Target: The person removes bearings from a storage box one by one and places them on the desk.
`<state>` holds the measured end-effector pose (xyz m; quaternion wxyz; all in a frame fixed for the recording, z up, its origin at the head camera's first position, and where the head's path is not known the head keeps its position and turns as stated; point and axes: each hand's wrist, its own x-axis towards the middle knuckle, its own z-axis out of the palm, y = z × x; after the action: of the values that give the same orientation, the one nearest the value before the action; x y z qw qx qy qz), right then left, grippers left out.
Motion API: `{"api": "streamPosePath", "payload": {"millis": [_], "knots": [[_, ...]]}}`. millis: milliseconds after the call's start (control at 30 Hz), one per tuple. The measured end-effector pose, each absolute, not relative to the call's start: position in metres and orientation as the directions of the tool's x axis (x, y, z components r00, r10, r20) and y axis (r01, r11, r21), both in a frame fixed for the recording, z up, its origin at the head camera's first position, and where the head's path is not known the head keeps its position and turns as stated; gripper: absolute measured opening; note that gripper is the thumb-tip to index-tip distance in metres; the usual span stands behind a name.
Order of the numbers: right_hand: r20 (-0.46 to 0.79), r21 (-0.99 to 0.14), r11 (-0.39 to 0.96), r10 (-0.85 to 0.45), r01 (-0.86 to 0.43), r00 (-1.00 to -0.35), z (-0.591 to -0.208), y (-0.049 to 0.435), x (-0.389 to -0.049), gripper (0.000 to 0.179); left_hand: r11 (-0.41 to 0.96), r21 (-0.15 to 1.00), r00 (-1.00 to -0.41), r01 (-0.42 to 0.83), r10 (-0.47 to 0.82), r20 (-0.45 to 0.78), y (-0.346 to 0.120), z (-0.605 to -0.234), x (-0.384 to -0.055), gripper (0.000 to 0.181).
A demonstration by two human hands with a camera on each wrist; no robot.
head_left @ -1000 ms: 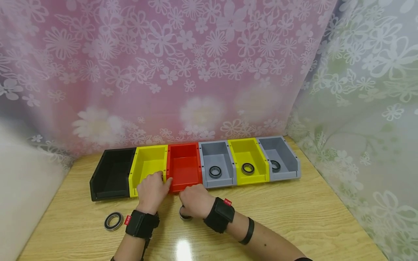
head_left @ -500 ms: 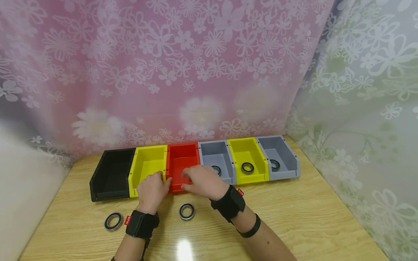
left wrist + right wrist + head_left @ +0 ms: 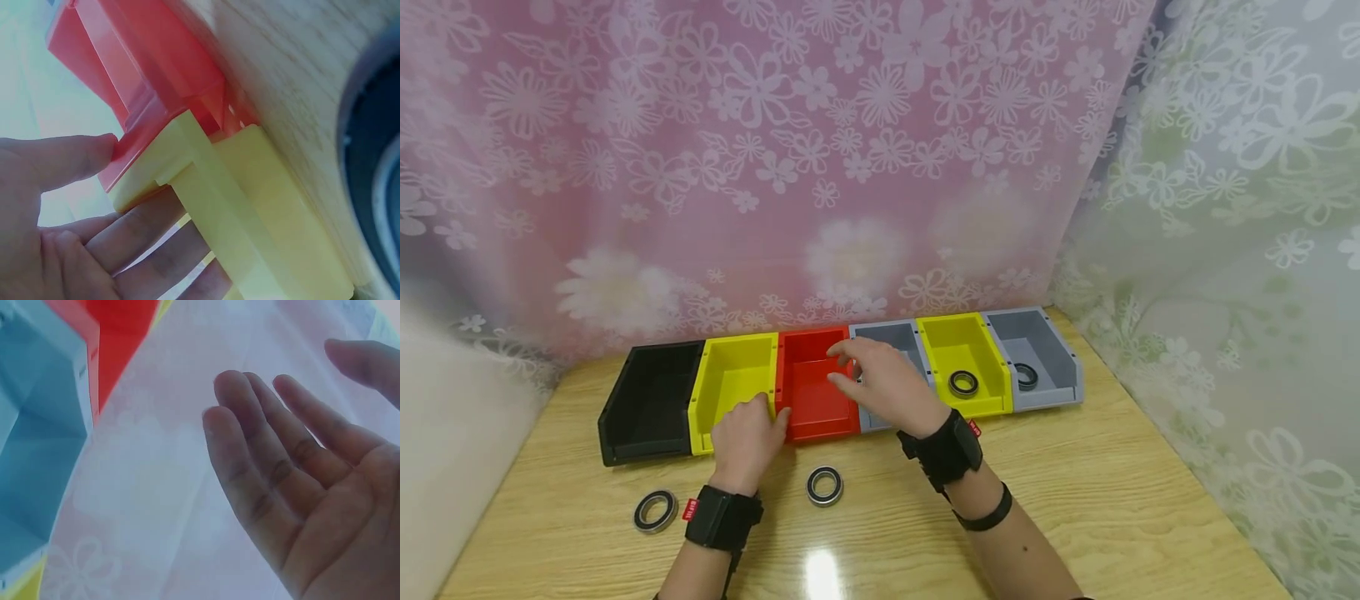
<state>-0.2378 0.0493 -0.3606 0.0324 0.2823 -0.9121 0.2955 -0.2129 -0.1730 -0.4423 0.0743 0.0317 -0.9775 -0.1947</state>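
Filling the background, a pink curtain (image 3: 775,167) printed with white flowers hangs behind a wood-grain table (image 3: 1097,500), with a paler floral curtain (image 3: 1240,250) on the right side and a bright patch of reflected light near the table's front. Six open-fronted bins stand side by side in one row: one black bin (image 3: 651,408), a left yellow bin (image 3: 733,375), one red bin (image 3: 812,400), a middle grey bin (image 3: 887,333), a right yellow bin (image 3: 958,346) and an end grey bin (image 3: 1051,398). Four ring-shaped bearings show: a left bearing (image 3: 642,514) and a second bearing (image 3: 810,486) lie flat on the table before the row, well apart; a third bearing (image 3: 963,395) lies in the right yellow bin and a fourth bearing (image 3: 1034,379) in the end grey bin. The left hand (image 3: 747,442) grips the adjoining walls of the left yellow and red bins, its thumb against the red side and its fingers bent behind the yellow. The right hand (image 3: 887,379) hovers over the middle grey bin, fingers loosely extended and thumb apart; it hides part of that bin. Each wrist wears a black strap.
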Motion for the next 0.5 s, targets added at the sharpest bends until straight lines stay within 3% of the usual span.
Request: {"api": "streamPosePath", "payload": {"millis": [500], "knots": [[0.301, -0.529, 0.692, -0.389, -0.492, -0.871, -0.348, 0.073, -0.243, 0.039, 0.911, 0.411, -0.988, -0.029, -0.089, 0.128, -0.173, -0.440, -0.214, 0.034]]}}
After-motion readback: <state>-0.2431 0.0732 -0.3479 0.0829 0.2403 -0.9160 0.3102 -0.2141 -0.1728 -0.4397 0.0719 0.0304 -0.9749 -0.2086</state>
